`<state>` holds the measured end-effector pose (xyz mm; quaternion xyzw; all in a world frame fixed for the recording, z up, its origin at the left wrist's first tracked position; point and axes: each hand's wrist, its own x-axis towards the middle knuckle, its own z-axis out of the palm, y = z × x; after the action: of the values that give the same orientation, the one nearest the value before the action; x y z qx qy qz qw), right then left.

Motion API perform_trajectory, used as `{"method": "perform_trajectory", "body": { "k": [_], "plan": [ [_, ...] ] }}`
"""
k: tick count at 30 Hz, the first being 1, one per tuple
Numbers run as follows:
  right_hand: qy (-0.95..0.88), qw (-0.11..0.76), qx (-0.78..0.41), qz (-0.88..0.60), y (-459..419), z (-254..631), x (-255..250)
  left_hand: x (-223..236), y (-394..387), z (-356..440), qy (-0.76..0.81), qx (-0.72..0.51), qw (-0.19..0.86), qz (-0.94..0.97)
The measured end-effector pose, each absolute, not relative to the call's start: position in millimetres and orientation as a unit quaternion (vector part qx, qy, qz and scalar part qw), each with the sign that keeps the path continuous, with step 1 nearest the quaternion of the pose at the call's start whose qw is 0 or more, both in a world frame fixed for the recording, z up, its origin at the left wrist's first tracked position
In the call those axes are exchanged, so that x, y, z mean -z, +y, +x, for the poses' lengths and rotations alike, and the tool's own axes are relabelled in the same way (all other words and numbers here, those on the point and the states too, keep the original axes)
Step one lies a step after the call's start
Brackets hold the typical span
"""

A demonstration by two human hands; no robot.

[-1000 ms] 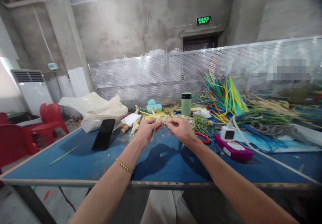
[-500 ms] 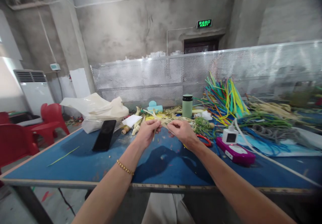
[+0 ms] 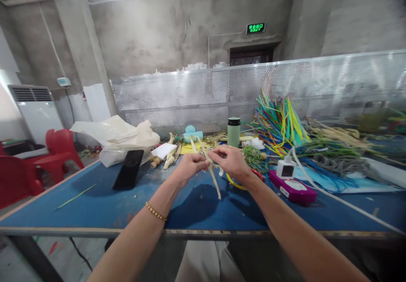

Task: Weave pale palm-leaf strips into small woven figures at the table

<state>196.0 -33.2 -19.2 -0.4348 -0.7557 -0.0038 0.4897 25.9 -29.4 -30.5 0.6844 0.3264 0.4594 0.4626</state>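
Over the table, my left hand (image 3: pixel 189 168) is closed in a pinch on a pale, flat strip of dried plant fibre (image 3: pixel 215 182). One end of the strip hangs down towards the tabletop, while pale ends stick up beyond my fingers. My right hand (image 3: pixel 229 161) meets it at the same spot, thumb and fingertips pinched on the strip; the exact contact is partly hidden by the fingers. Red-and-yellow scissor-like handles (image 3: pixel 236 183) lie beneath my right wrist, partly covered by it.
On the blue table (image 3: pixel 104 208) lie a black phone (image 3: pixel 128 170), a cream plastic bag (image 3: pixel 127 136) and a purple box (image 3: pixel 293 190) with a white plug and cable. Behind stand a green flask (image 3: pixel 234 133) and a bundle of coloured strips (image 3: pixel 282 123). A perforated metal screen (image 3: pixel 177 100) closes the back.
My hands have drawn together, their fingertips now meeting. The strip now hangs down below them, a longer stretch of it showing. The view has shifted slightly.
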Motion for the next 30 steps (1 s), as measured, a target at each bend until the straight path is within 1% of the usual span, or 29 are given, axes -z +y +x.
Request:
{"method": "perform_trajectory", "body": {
  "k": [3, 6, 12, 19, 26, 30],
  "plan": [
    [-0.765, 0.467, -0.036, -0.442, -34.5, 193.0, 18.5, 31.3, -32.7, 26.4, 0.328, -0.426, 0.442, 0.718],
    [-0.753, 0.480, -0.090, -0.441, -37.0, 191.4, 16.3, 33.0, -31.1, 25.5, 0.311, -0.410, 0.460, 0.724],
    [-0.728, 0.510, -0.208, -0.408, -40.2, 190.2, 12.1, 34.6, -26.8, 24.4, 0.290, -0.428, 0.477, 0.711],
    [-0.709, 0.525, -0.239, -0.407, -41.9, 185.4, 11.1, 32.8, -29.4, 24.4, 0.303, -0.411, 0.494, 0.703],
    [-0.723, 0.518, -0.227, -0.397, -39.7, 186.1, 12.4, 30.0, -32.7, 24.9, 0.297, -0.420, 0.482, 0.709],
    [-0.716, 0.483, -0.314, -0.395, -37.5, 190.0, 14.5, 27.2, -30.7, 24.6, 0.312, -0.470, 0.450, 0.693]
  ]
}}
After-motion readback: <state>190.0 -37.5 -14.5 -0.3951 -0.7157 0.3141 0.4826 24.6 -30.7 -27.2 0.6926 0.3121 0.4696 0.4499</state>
